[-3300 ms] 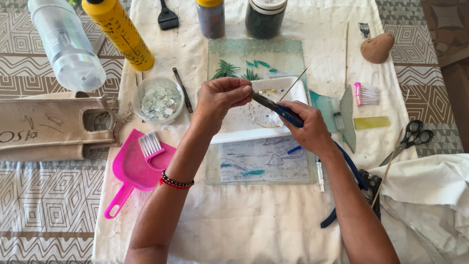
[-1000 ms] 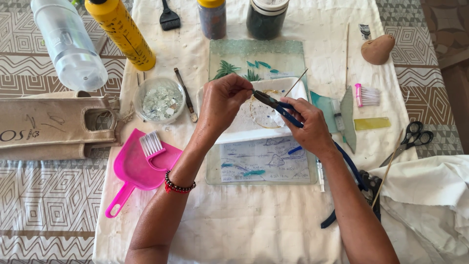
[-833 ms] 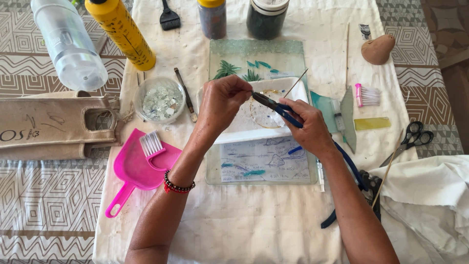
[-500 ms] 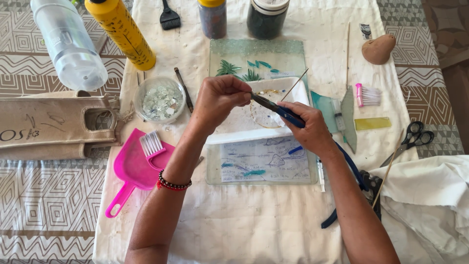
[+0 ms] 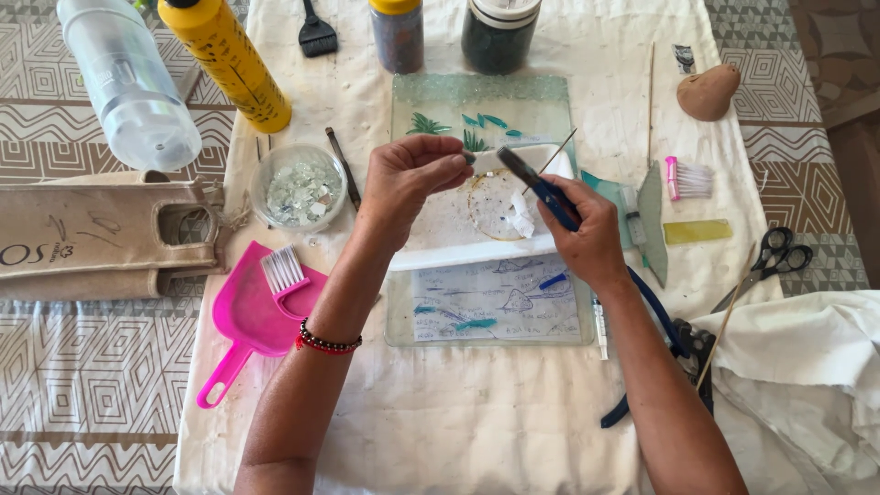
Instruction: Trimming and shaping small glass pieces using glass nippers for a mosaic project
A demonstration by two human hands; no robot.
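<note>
My left hand (image 5: 411, 176) pinches a small pale glass piece (image 5: 486, 161) above a white tray (image 5: 477, 251). My right hand (image 5: 587, 234) grips blue-handled nippers (image 5: 536, 186), whose jaws bite the edge of that piece. Under both hands lies a rectangular glass panel (image 5: 486, 101) with green leaf shapes at the far end and a sketch with blue fragments (image 5: 500, 301) at the near end. A round clear disc (image 5: 500, 203) lies in the tray.
A dish of glass chips (image 5: 300, 189), a pink dustpan with brush (image 5: 252, 310), yellow bottle (image 5: 225, 60), clear bottle (image 5: 128, 87) and paper bag (image 5: 105, 236) sit left. Two jars (image 5: 500, 32) stand at the back. Scissors (image 5: 775, 258), a pink brush (image 5: 689, 178) and white cloth (image 5: 807, 367) lie right.
Both hands stay together over the tray. They have shifted only slightly while the nippers work at the small glass piece.
</note>
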